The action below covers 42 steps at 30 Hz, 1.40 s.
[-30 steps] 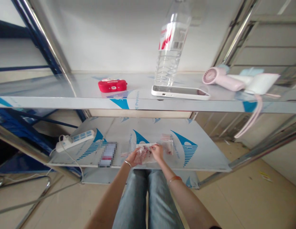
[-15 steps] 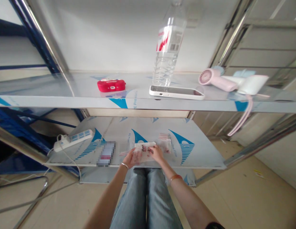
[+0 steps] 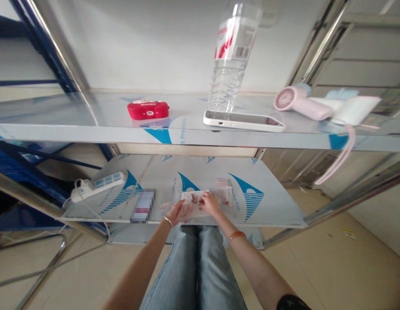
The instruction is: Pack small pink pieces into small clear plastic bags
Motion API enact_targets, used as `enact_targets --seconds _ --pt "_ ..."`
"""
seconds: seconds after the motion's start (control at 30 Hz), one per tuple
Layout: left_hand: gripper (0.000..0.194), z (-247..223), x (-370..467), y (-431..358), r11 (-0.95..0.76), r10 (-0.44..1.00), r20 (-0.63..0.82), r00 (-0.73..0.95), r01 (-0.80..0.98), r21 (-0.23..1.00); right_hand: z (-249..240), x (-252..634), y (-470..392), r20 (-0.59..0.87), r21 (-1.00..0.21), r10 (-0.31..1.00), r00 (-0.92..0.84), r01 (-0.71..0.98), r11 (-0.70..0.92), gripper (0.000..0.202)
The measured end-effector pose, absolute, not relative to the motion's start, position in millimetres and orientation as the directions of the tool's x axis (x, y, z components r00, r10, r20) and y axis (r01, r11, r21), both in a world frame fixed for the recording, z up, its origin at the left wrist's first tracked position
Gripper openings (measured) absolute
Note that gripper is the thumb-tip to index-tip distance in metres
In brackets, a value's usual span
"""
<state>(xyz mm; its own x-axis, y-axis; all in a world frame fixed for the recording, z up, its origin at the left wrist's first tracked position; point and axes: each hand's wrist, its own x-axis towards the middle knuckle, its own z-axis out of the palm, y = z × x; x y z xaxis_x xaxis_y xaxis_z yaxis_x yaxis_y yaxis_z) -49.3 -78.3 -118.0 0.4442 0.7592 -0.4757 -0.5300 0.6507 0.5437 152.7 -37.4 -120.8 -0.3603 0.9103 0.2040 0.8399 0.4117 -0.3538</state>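
Observation:
On the lower metal shelf (image 3: 277, 202), near its front edge, lies a whitish sheet or packet (image 3: 195, 199) with small dark red pieces or marks on it. My left hand (image 3: 176, 212) pinches the left edge of a clear plastic bag at this packet. My right hand (image 3: 209, 203) rests over the packet's right part, fingers bent together at the dark red bits; what they hold is too small to name. Just right of it is a clear bag (image 3: 223, 192) with pink stripes and reddish contents. Another clear bag (image 3: 167, 204) lies left of the packet.
A blurred phone (image 3: 143, 206) and a white power strip (image 3: 100, 185) lie on the lower shelf's left. Along the upper shelf (image 3: 106, 134) are a red case (image 3: 148, 110), a white phone (image 3: 245, 120), a clear bottle (image 3: 230, 60) and a pink fan (image 3: 303, 103) with a hanging strap.
The view has shifted slightly, so the upper shelf's objects appear a little higher. My right hand's fingers have moved slightly over the packet; my left hand stays at its left edge.

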Motion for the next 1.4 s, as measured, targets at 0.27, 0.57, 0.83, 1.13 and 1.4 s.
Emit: enact_targets --seconds 0.27,0.57,0.83,1.13,1.4 --pt "0.030 -88 -74 -72 0.599 0.800 -0.505 0.324 -0.385 0.702 -88 141 -26 0.270 -0.524 0.937 -0.220 0.783 0.335 0.002" --pt "0.027 -49 -62 -70 0.523 0.837 -0.383 0.392 -0.363 0.771 -19 133 -42 0.426 -0.784 0.884 -0.194 0.410 0.467 0.006" --pt "0.025 -28 -50 -83 0.519 0.818 -0.322 0.477 -0.369 0.771 -7 136 -56 0.249 -0.887 0.910 -0.331 0.298 0.351 0.019" --pt "0.049 -21 -38 -91 0.477 0.779 -0.293 0.554 -0.222 0.850 0 163 -67 0.113 -0.930 0.880 -0.461 0.263 0.257 0.023" --pt "0.043 -6 -24 -113 0.342 0.836 -0.165 0.523 -0.261 0.903 21 165 -81 0.106 -0.957 0.914 -0.391 0.210 0.201 0.022"
